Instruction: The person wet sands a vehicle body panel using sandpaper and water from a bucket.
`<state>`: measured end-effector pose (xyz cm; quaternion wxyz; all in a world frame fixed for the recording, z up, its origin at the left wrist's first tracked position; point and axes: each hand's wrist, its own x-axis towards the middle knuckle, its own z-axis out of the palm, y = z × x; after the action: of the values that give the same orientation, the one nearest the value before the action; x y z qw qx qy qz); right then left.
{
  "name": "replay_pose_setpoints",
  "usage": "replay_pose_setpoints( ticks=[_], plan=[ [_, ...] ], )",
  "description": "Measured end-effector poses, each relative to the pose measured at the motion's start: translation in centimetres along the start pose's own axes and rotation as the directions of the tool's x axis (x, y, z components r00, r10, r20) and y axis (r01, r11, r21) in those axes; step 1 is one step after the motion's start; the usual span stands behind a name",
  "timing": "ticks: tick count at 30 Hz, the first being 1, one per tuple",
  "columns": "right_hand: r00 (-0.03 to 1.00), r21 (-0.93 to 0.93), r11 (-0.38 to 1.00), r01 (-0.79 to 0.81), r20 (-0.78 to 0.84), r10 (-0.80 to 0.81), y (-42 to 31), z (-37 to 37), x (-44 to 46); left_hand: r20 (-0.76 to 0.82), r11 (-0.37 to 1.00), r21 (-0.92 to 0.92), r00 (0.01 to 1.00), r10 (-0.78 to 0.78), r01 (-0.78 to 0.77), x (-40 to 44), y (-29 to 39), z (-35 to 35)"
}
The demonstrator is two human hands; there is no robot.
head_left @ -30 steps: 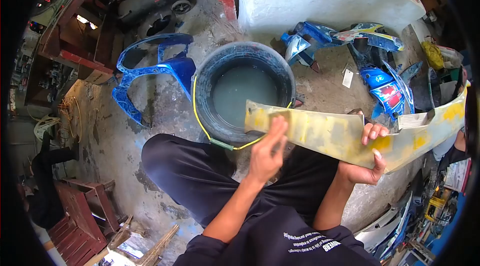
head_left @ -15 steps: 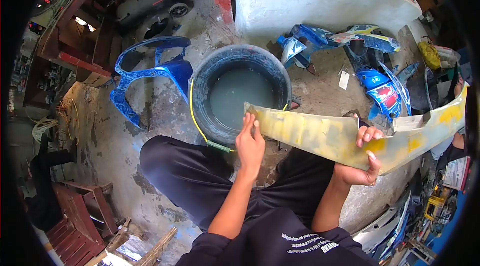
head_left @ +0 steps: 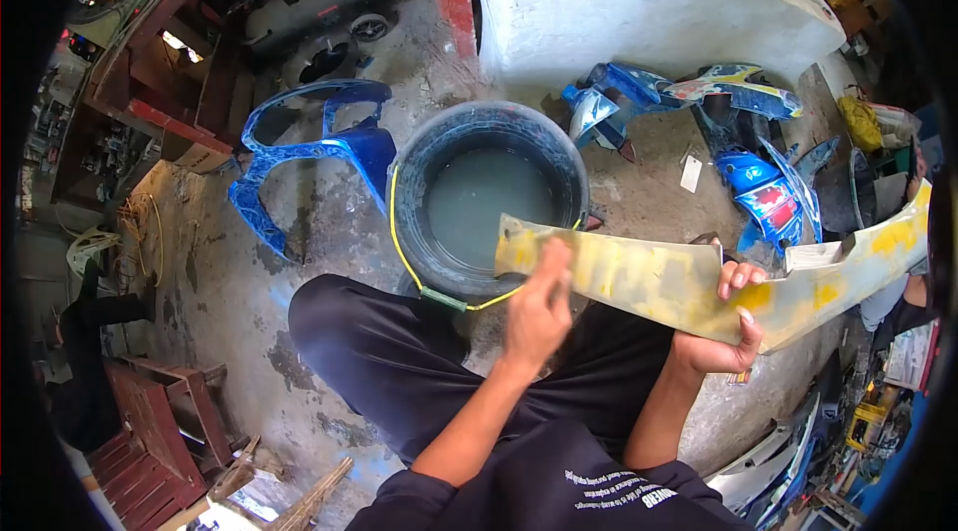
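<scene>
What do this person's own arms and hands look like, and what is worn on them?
Left hand and right hand: both bare, with no glove, ring or watch visible. Dark sleeves end around the elbows; the dark top carries white lettering.

Long panel [head_left: 649, 277]: showing matt, patchy yellow-grey
Bucket [head_left: 411, 147]: looking like dull, scuffed dark plastic
Frame-shaped part [head_left: 367, 157]: shining glossy blue, chalky streaks dulling it
Trousers [head_left: 379, 341]: hanging in dark, smooth cloth
Floor [head_left: 239, 276]: looking rough, stained
</scene>
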<state>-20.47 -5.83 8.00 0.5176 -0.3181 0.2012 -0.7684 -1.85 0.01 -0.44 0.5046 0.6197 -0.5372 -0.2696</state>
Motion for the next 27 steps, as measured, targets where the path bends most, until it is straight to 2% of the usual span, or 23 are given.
replay_pose_setpoints(
  ticks=[1, 2, 3, 5, 6, 7, 9, 10, 12, 13, 15, 16, 17, 19, 20, 21, 23, 24, 25, 27],
  plan=[
    [1.000, -0.006, 1.000, 0.011, 0.012, -0.011, 0.1, 0.0, 0.0, -0.075, 0.981, 0.012, 0.979, -0.192, 0.193, 1.1, -1.5, -0.5],
    [0.999, -0.014, 1.000, 0.023, 0.025, -0.023, 0.1, 0.0, 0.0, -0.149, 0.925, 0.007, 0.915, -0.374, 0.380, 1.6, -2.4, -0.5],
    [0.999, -0.015, 1.000, 0.025, 0.028, -0.025, -0.1, 0.0, 0.0, -0.149, 0.926, 0.004, 0.916, -0.373, 0.378, 1.5, -2.2, -0.3],
    [1.000, -0.017, 1.000, 0.015, 0.006, -0.015, -0.2, -0.1, -0.1, -0.136, 0.966, -0.039, 0.956, -0.259, 0.256, 1.2, -1.6, 0.2],
    [1.000, -0.014, 1.000, 0.009, 0.003, -0.008, -0.2, -0.2, 0.0, -0.081, 0.995, 0.052, 0.993, -0.084, 0.088, 0.6, -0.7, 0.4],
    [1.000, -0.005, 1.000, 0.004, 0.001, -0.004, -0.3, -0.4, 0.1, -0.058, 1.000, -0.024, 0.998, 0.002, -0.004, 0.4, 0.5, 0.5],
    [1.000, 0.004, 1.000, 0.003, 0.004, -0.003, -0.4, -0.4, 0.2, -0.109, 0.991, -0.054, 0.986, -0.128, 0.122, 0.8, 0.2, -0.2],
    [1.000, 0.011, 1.000, -0.001, 0.026, 0.001, -0.3, -0.4, 0.1, -0.107, 0.991, -0.060, 0.986, -0.125, 0.120, 1.4, -0.9, -0.4],
    [0.999, 0.019, 1.000, -0.006, 0.052, 0.005, -0.5, -0.3, 0.1, -0.235, 0.910, -0.027, 0.882, -0.408, 0.414, 2.8, -2.9, -0.9],
    [0.999, 0.026, 1.000, 0.005, 0.041, -0.006, -0.5, -0.1, 0.1, -0.241, 0.910, -0.029, 0.881, -0.407, 0.413, 2.5, -2.6, -0.5],
    [1.000, 0.037, 0.999, 0.006, 0.023, -0.007, -0.4, 0.1, -0.1, -0.142, 0.998, 0.033, 0.989, -0.044, 0.049, 1.3, -0.5, 0.4],
    [1.000, 0.021, 1.000, 0.006, -0.004, -0.006, -0.4, -0.1, 0.0, -0.087, 1.000, -0.021, 0.996, 0.004, -0.006, 1.1, 0.7, 0.4],
    [1.000, 0.005, 1.000, 0.008, -0.027, -0.008, -0.6, -0.2, 0.0, -0.087, 1.000, -0.022, 0.996, 0.003, -0.005, 1.3, 0.4, 0.2],
    [1.000, 0.013, 1.000, 0.010, -0.006, -0.010, -0.5, -0.1, 0.0, -0.205, 0.963, -0.046, 0.941, -0.270, 0.266, 2.4, -1.2, -0.4],
    [1.000, 0.025, 1.000, 0.008, 0.015, -0.009, -0.5, -0.1, 0.0, -0.264, 0.936, -0.032, 0.900, -0.347, 0.351, 2.9, -2.5, -0.5],
    [1.000, 0.024, 1.000, 0.010, 0.019, -0.011, -0.6, -0.2, 0.1, -0.265, 0.936, -0.035, 0.900, -0.346, 0.349, 2.9, -2.2, -0.3],
    [1.000, 0.037, 0.999, 0.021, -0.004, -0.021, -0.6, -0.4, 0.1, -0.169, 0.995, -0.005, 0.980, -0.102, 0.103, 1.8, -1.2, 0.3],
    [1.000, 0.039, 0.999, 0.014, -0.009, -0.014, -0.6, -0.4, 0.0, -0.072, 0.999, -0.014, 0.997, -0.035, 0.034, 1.3, 0.1, 0.3],
    [1.000, 0.030, 0.999, 0.016, -0.008, -0.016, -0.6, -0.4, 0.0, -0.071, 0.999, -0.011, 0.997, -0.040, 0.039, 1.2, -0.2, 0.0],
    [1.000, 0.020, 0.999, 0.029, -0.002, -0.029, -0.6, -0.3, 0.2, -0.194, 0.985, -0.008, 0.966, -0.172, 0.173, 2.1, -1.3, -0.5]
  ],
)
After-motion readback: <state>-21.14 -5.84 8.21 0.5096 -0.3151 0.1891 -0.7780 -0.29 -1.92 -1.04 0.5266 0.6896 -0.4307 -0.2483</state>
